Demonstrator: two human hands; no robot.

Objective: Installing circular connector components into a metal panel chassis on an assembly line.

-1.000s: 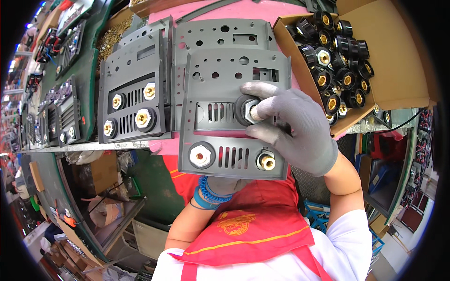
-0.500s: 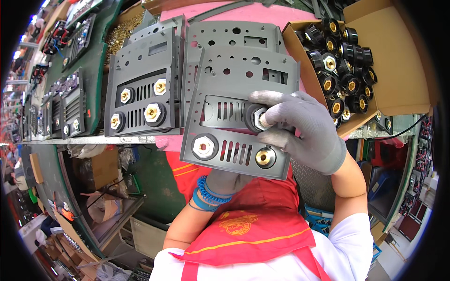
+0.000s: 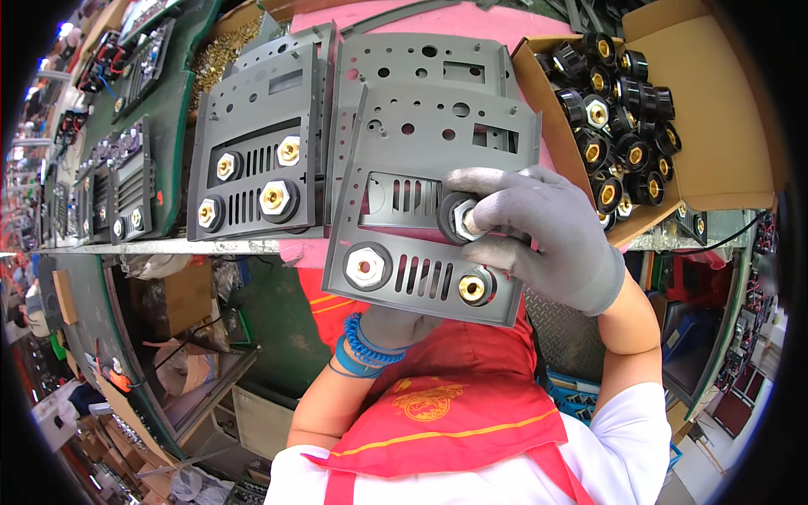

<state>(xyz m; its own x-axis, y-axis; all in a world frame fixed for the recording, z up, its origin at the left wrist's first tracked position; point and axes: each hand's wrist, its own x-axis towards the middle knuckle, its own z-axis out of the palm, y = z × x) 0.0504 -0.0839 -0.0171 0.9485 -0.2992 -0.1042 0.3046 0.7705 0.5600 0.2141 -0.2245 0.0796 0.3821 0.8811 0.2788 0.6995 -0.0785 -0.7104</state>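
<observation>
A grey sheet-metal panel (image 3: 421, 156) with round holes and slots is tilted up in front of me. My gloved right hand (image 3: 555, 236) pinches a silver hex nut (image 3: 462, 220) over a black ring at the panel's middle right. Another hex nut (image 3: 365, 266) sits on a black ring at the lower left. At the lower right, a brass-centred black connector (image 3: 476, 287) shows through the panel face, with no hex nut visible on it. My gloved left hand (image 3: 394, 326) is under the panel's lower edge, its fingers hidden behind the metal.
More panels stand behind; a panel at left (image 3: 252, 181) carries several nutted connectors. An open cardboard box (image 3: 715, 118) at right holds several black connectors with brass centres. Small brass parts (image 3: 217, 61) lie at the back left. A pink sheet (image 3: 379, 18) covers part of the bench.
The lower-right connector has shifted in its hole, showing more black rim and its brass centre off to one side. My left hand has moved slightly left. The right hand keeps its pinch.
</observation>
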